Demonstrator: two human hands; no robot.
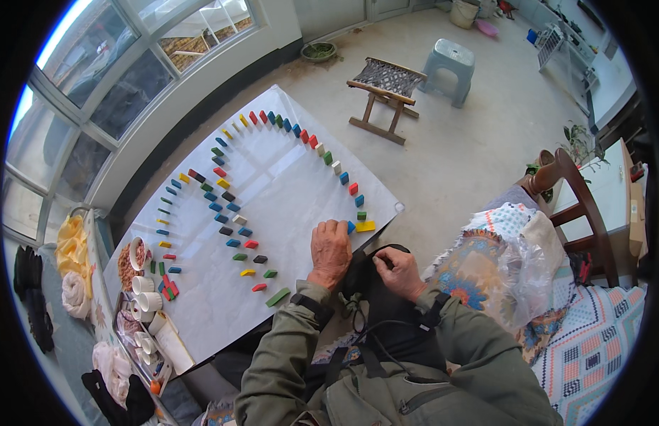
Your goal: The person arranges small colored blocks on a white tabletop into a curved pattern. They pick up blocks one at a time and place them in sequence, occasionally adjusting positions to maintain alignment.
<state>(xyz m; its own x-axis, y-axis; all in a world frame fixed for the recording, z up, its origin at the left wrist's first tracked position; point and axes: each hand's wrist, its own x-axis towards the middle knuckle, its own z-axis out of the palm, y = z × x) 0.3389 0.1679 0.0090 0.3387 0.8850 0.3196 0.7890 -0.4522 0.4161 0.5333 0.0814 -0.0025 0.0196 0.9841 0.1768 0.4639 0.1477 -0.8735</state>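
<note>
My left hand (pixel 331 253) rests at the near right edge of the white-covered table (pixel 287 207), its fingers closed at a blue domino block (pixel 351 227) that is partly hidden by them. Right beside that block are a yellow block (pixel 365 226) and a green block (pixel 362 215). From there a curved row of coloured blocks, with a red one (pixel 353 188) among them, runs round the far side and back. My right hand (pixel 398 271) is over my lap, off the table, fingers curled in and nothing visible in them. A longer green block (pixel 277 297) lies near my left forearm.
At the table's left are a tipped white cup of beans (pixel 139 253), loose blocks (pixel 168 287), stacked white cups (pixel 148 301) and a tray (pixel 119 319). A folding stool (pixel 388 80) and plastic stool (pixel 450 64) stand beyond. A wooden chair (pixel 585 207) is right.
</note>
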